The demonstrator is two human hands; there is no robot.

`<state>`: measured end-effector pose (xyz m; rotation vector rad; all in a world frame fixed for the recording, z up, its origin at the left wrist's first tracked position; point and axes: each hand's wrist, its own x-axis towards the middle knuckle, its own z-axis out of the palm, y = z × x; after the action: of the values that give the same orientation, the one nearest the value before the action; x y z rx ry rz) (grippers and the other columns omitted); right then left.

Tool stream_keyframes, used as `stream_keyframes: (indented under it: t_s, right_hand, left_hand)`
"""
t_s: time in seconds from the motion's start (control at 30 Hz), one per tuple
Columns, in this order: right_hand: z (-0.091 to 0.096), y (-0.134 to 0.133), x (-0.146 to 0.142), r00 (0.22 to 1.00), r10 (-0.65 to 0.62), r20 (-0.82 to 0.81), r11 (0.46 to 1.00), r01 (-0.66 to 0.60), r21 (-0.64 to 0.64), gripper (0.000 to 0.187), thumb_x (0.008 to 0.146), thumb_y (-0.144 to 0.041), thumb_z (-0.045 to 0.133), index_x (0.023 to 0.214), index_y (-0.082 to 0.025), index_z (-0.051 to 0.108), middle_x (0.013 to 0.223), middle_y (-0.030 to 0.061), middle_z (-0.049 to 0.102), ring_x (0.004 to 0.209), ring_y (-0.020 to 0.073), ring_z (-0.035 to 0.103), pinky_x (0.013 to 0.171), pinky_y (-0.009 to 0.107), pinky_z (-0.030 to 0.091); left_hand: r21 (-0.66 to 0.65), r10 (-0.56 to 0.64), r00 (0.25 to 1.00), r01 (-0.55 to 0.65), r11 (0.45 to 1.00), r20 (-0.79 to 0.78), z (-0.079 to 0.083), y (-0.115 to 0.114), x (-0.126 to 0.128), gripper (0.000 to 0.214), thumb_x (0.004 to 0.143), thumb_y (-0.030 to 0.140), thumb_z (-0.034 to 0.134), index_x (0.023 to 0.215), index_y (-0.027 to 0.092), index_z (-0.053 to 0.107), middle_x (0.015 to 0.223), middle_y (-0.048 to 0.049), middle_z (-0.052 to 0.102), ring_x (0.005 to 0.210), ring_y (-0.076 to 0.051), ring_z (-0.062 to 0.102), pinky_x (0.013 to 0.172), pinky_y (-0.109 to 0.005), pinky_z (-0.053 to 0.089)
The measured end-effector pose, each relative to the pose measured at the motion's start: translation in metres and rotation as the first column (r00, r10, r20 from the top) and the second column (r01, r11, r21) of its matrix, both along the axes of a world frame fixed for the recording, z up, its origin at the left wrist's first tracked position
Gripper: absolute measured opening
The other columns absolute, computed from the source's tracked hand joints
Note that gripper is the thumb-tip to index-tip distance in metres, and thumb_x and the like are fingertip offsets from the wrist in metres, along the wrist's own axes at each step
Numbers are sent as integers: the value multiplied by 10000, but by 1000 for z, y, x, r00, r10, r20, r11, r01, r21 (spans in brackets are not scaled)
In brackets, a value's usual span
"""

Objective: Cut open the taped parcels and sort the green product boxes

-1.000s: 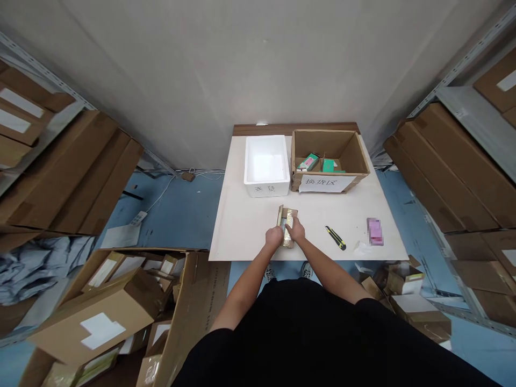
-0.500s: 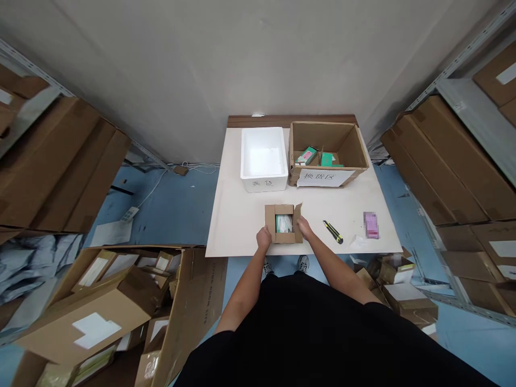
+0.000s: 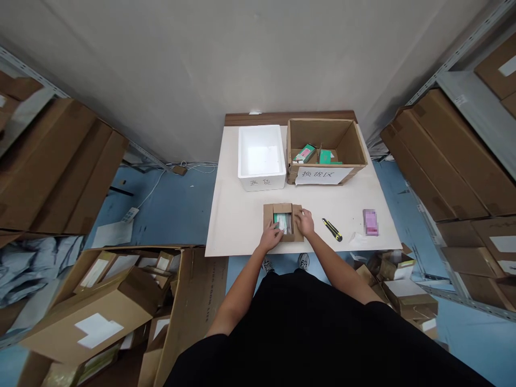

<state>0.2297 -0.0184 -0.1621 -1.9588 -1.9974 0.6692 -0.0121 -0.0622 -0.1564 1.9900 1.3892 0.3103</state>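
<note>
A small opened cardboard box (image 3: 267, 213) lies near the table's front edge, its flaps folded outward. Inside it shows a green-and-white item (image 3: 281, 219), partly covered by clear or white wrapping; its kind is unclear. My left hand (image 3: 271, 236) reaches over the box's front left corner, fingers apart and extended into the opening by that item. On the other side, my right hand (image 3: 305, 221) pinches the right flap of the box. A black-and-yellow utility knife (image 3: 332, 229) rests on the table right of my right hand.
Behind the small box stand a white foam box (image 3: 264, 183) and a larger labelled carton (image 3: 355, 173) holding green boxes. A pink-purple pack (image 3: 370, 222) and clear plastic (image 3: 357, 238) lie at the table's right. A big carton of parcels (image 3: 177, 312) stands left; shelves flank both sides.
My left hand has left the box's left side and moved right, its fingers now over the opening. My right hand stays at the right flap, which now lies flatter.
</note>
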Motion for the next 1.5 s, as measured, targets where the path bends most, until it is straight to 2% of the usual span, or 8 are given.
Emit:
stream_keyframes:
  t_s: [0.13,0.23,0.47,0.7,0.87,1.0,1.1,1.5]
  right_hand:
    - [12,10,-9,927,359,112,933,-352,-79,442,986,-85,480,1285,-185,791,1474,127,667,1502,307,399,1188,446,395]
    - [14,10,-20,885,443,144,895,-428,-124,541,974,-75,490,1465,-183,690,1564,123,619,1573,328,334,1204,500,361]
    - [25,37,-42,911,364,195,931,-352,-97,841,912,-69,472,1722,-247,333,1817,55,180,1614,331,283,1218,526,373]
    - [22,81,-66,919,310,242,932,-244,-269,829,943,-137,506,1734,-239,281,1801,91,252,1673,336,135,1306,611,191]
    - [14,68,-94,911,353,214,934,-331,-134,765,929,-160,568,1677,-159,407,1783,187,262,1677,343,121,1324,627,90]
    - [8,45,-126,885,458,80,883,-443,-152,594,964,-163,569,1555,-112,565,1699,219,419,1603,296,344,1310,454,275]
    - [4,29,-149,886,462,42,853,-431,-293,651,996,-245,616,1621,-124,477,1688,233,417,1484,308,513,1226,406,406]
    - [-11,20,-193,920,273,282,872,-113,-477,1098,963,-396,699,1762,-266,-43,1792,272,-129,1419,400,575,1046,450,532]
  left_hand:
    - [-52,-64,997,67,996,53,-4,-12,-20,263,960,451,724,1013,231,860,1655,-77,525,1660,-383,217,1293,-571,357]
    - [-13,-126,991,125,992,-55,-10,-22,-26,540,738,369,960,1242,241,814,1748,-118,375,1658,-445,179,1291,-622,329]
    - [130,-66,984,88,988,-164,-26,-37,-5,200,911,230,790,1102,257,844,1750,-75,380,1669,-402,177,1286,-647,322]
    - [246,47,961,23,969,-272,-38,-49,5,147,1005,193,642,952,202,779,1676,-113,499,1646,-364,278,1272,-642,354]
    - [269,123,954,-46,962,-275,-41,-49,-17,199,1016,141,592,957,194,775,1638,-124,544,1650,-385,260,1232,-651,408]
    - [258,173,955,-108,960,-242,-38,-46,-38,227,1039,155,558,1022,195,780,1612,-129,573,1649,-383,261,1209,-661,428]
    - [211,238,954,-198,957,-185,-37,-47,-41,233,1030,145,555,1047,202,781,1605,-132,580,1641,-386,284,1216,-655,435]
    - [150,206,978,-206,967,13,-36,-60,-72,268,1052,196,536,1140,233,786,1686,-55,480,1647,-278,296,1301,-473,421]
